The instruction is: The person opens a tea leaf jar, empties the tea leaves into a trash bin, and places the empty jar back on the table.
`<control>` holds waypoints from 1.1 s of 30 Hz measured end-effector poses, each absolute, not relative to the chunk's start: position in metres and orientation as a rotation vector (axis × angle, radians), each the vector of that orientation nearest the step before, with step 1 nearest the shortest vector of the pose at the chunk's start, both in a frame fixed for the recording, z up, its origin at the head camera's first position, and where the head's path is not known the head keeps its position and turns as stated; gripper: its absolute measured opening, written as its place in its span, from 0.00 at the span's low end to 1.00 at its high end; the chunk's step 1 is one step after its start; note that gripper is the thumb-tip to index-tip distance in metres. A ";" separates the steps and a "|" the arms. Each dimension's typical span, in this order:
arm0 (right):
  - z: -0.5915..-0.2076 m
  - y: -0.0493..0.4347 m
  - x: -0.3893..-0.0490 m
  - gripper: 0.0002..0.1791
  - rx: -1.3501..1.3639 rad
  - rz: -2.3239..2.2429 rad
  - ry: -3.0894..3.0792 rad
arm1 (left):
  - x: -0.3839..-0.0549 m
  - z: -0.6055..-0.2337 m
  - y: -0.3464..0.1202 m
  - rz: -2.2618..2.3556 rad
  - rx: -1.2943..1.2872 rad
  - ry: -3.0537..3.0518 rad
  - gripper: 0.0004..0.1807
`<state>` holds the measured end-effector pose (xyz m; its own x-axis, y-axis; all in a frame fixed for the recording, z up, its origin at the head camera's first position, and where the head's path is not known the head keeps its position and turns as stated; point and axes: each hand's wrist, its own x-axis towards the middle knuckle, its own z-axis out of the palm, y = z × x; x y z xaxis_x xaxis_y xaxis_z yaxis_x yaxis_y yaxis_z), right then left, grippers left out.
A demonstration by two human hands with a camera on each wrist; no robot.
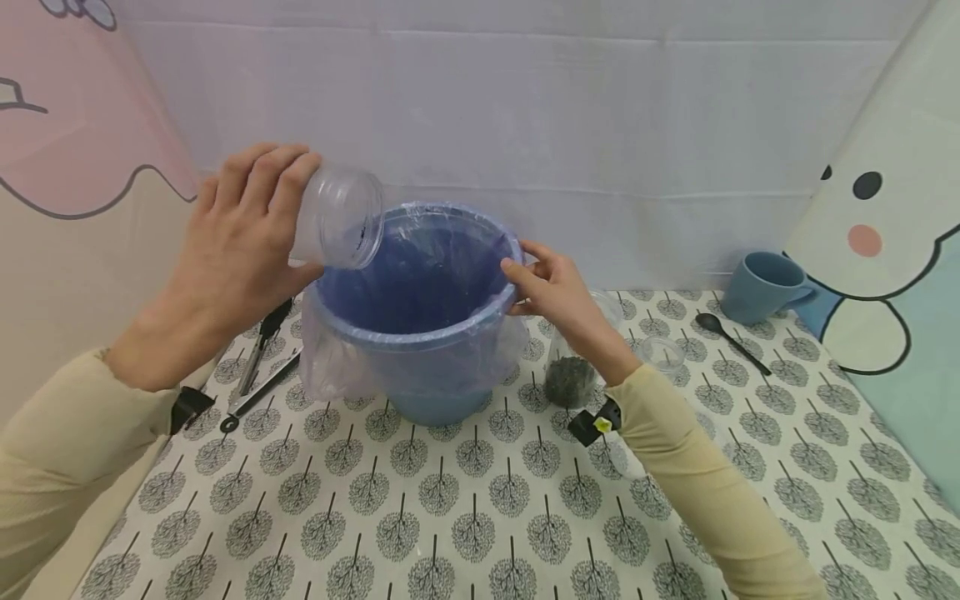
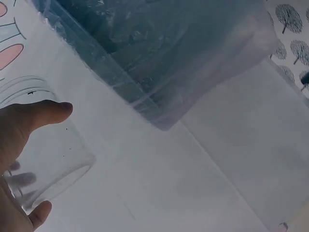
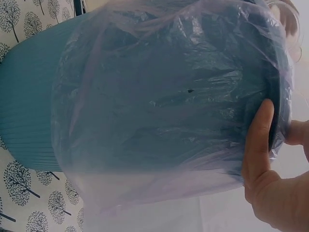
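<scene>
A clear plastic jar (image 1: pixel 347 215) lies tipped on its side in my left hand (image 1: pixel 243 221), its mouth over the left rim of a blue bin. Small dark specks cling inside the jar (image 2: pixel 63 140) in the left wrist view. The blue bin (image 1: pixel 438 407) stands upright, lined with a thin translucent purple bag (image 1: pixel 341 354) folded down over its rim. My right hand (image 1: pixel 558 292) grips the rim at the right, thumb on one side and fingers on the other, pinching the bag there too (image 3: pixel 169 121).
Right of the bin stands a clear jar with dark contents (image 1: pixel 570 381), partly behind my right arm. A clear round lid (image 1: pixel 662 354), a black spoon (image 1: pixel 731 342) and a blue mug (image 1: pixel 767 287) are farther right. Black-and-silver utensils (image 1: pixel 258 392) lie left. A white curtain (image 1: pixel 480 108) hangs behind.
</scene>
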<state>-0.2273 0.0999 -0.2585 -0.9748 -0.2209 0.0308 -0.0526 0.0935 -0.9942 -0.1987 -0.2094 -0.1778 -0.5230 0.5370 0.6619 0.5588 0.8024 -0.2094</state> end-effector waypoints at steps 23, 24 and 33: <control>-0.255 0.111 -0.216 0.38 -0.302 -1.965 2.198 | -0.120 -0.185 -0.187 -1.396 -0.449 -2.317 0.51; -0.255 0.111 -0.216 0.38 -0.304 -1.958 2.203 | -0.116 -0.187 -0.186 -1.444 -0.464 -2.311 0.50; -0.257 0.119 -0.209 0.41 -0.330 -1.861 2.282 | -0.091 -0.232 -0.163 -1.673 -0.654 -2.239 0.52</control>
